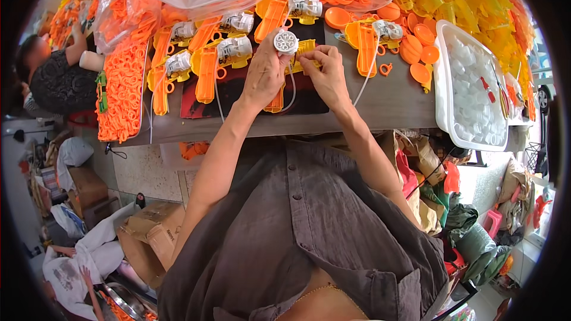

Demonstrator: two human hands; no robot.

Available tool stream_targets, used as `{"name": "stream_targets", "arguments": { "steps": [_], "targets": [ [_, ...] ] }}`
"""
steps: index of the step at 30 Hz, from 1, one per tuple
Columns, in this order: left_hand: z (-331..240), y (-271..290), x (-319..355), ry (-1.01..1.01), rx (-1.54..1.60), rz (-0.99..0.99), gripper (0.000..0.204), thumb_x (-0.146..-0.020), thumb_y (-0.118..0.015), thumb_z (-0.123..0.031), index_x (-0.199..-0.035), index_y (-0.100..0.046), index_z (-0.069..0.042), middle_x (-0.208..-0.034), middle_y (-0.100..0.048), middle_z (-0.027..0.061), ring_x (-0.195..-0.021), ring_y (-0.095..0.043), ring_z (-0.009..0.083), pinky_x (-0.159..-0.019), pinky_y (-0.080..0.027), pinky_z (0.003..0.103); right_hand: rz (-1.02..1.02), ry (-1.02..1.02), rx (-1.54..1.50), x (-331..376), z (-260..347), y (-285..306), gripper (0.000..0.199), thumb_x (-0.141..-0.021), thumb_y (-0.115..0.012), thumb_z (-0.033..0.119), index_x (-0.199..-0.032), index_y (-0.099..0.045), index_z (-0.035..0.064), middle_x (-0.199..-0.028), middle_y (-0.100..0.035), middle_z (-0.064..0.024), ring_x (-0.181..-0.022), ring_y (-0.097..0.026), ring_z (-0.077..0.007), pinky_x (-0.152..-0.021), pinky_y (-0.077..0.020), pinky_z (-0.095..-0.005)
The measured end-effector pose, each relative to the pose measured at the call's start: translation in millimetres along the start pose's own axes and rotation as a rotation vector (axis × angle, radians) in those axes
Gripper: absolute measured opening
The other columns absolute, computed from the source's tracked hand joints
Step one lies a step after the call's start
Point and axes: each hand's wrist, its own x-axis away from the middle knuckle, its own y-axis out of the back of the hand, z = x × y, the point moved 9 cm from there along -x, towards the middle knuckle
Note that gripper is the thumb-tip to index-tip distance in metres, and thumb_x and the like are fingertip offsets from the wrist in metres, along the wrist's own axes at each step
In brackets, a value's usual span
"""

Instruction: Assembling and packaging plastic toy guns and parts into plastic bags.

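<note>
My left hand point(263, 78) holds a white, round, many-holed plastic cylinder point(286, 42) over the grey tabletop point(404, 104); my right hand point(328, 76) curls by a yellow plastic shell point(306, 47), grip unclear. Likely fitting; next wants steady alignment.

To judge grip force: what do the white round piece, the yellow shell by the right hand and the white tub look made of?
White round piece in the left hand: probably hard plastic, smooth-looking, with round recesses. Yellow shell by the right hand: likely moulded plastic, bright even colour, ridged surface. White tub: likely plastic, smooth, with rounded corners.
</note>
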Motion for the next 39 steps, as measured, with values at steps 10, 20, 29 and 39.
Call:
{"name": "stream_targets", "arguments": {
  "steps": [10, 20, 29, 39],
  "targets": [
    [4.9, 2.7, -3.2, 0.054, 0.048, 0.004, 0.043, -0.094, -0.060, -0.006, -0.132, -0.041, 0.000, -0.121, -0.057, 0.0208, -0.109, -0.058, 0.0387, -0.089, -0.049, 0.042, -0.018, -0.066, -0.001, -3.8, 4.2, -9.1, 0.019, -0.081, -0.075, 0.023, -0.094, -0.074, 0.0095, -0.111, -0.055, -0.0065, -0.113, -0.049, -0.0255, -0.095, -0.0381, -0.0404],
    [-0.3, -0.3, -1.8, 0.013, -0.012, 0.007, 0.044, -0.093, -0.060, -0.008, -0.133, -0.041, -0.001, -0.120, -0.058, 0.0197, -0.107, -0.060, 0.0379, -0.088, -0.050, 0.043, 0.092, -0.051, 0.008, -2.5, 3.8, -6.1, 0.021, -0.080, -0.073, 0.027, -0.091, -0.073, 0.0091, -0.111, -0.055, -0.0066, -0.114, -0.048, -0.0258, -0.098, -0.0337, -0.0422],
    [3.6, 1.9, -1.5, 0.053, 0.067, -0.013, 0.040, -0.097, -0.058, -0.015, -0.132, -0.042, -0.002, -0.117, -0.061, 0.0178, -0.105, -0.062, 0.0355, -0.087, -0.050, 0.041, 0.028, -0.064, 0.005, -1.9, 7.7, -6.4, 0.025, -0.078, -0.072, 0.030, -0.091, -0.073, 0.0096, -0.113, -0.054, -0.0073, -0.116, -0.048, -0.0249, -0.097, -0.0338, -0.0426],
    [2.4, 0.8, -2.2, 0.041, 0.024, -0.007, 0.041, -0.096, -0.059, -0.015, -0.132, -0.042, -0.003, -0.121, -0.058, 0.0179, -0.109, -0.060, 0.0354, -0.088, -0.050, 0.042, -0.041, -0.093, 0.019, -1.6, 4.2, -9.0, 0.023, -0.076, -0.072, 0.030, -0.087, -0.074, 0.0095, -0.112, -0.055, -0.0053, -0.113, -0.048, -0.0245, -0.096, -0.0326, -0.0416]
  ]
}}
